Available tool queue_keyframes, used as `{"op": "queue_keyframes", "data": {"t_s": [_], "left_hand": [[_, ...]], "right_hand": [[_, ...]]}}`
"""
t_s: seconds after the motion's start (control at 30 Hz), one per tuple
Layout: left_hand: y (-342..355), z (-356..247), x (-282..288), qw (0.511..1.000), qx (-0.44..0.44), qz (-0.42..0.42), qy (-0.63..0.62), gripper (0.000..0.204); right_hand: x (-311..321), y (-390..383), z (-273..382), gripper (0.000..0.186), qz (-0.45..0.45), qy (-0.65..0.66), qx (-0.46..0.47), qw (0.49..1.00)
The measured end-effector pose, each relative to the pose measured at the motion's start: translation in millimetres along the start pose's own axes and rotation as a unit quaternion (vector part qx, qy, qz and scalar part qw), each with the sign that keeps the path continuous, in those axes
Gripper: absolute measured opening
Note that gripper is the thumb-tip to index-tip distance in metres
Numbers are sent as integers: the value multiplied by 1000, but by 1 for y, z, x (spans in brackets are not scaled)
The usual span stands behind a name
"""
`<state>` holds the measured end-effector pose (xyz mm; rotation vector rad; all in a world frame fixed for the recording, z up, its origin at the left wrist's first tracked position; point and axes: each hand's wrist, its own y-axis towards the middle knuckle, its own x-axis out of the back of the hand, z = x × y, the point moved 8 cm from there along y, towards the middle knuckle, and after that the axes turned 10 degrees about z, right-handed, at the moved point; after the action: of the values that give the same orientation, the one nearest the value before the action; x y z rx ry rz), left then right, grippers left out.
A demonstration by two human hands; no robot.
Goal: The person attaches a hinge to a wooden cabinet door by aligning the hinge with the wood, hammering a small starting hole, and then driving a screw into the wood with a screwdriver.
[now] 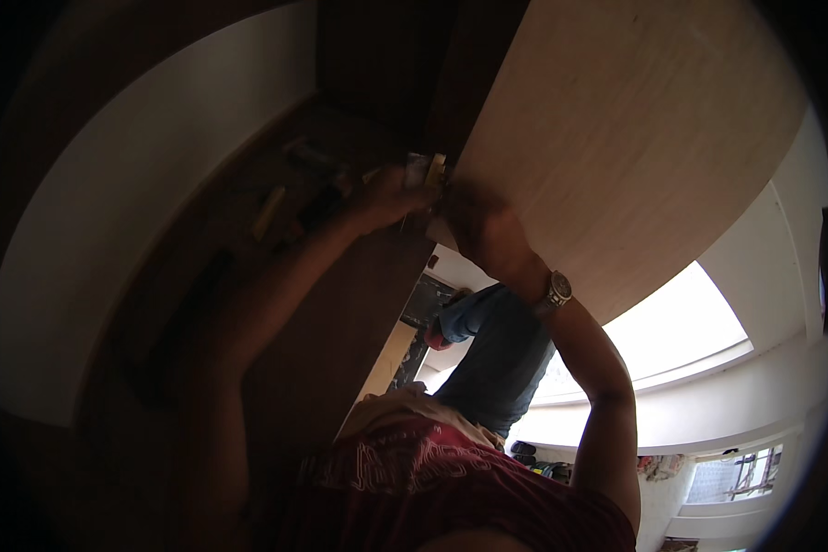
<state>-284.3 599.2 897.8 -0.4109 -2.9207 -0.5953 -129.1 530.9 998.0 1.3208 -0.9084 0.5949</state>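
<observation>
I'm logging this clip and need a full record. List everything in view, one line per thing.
wooden panel: one, light tan, upper right, its edge at both hands
small metal fitting: one, pale metallic, at the panel's edge between the hands; kind too dark to tell
dark cabinet wall: one, dark brown, centre
tools: a few, yellowish and dark, dim on the surface left of the hands
white wall: one, left
window: one, bright, right
wristwatch: one, silver, right wrist
red shirt: one, bottom centre
left hand: one, fingers at the fitting
right hand: one, on the panel's edge
</observation>
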Motion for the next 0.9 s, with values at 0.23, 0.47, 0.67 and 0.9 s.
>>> {"op": "queue_keyframes", "data": {"t_s": [0.23,0.47,0.67,0.9], "left_hand": [[-6,-4,8,996,68,11,56,30],[-5,-19,9,990,42,16,131,30],[-12,-1,5,996,61,13,-62,30],[-12,-4,-3,985,172,-26,21,24]], "right_hand": [[-32,-6,-4,13,80,-74,-76,991],[-49,-2,-12,9,147,-95,-110,978],[-54,-1,-14,10,149,-74,-156,974],[-59,-8,-27,17,164,-64,-206,963]]}}
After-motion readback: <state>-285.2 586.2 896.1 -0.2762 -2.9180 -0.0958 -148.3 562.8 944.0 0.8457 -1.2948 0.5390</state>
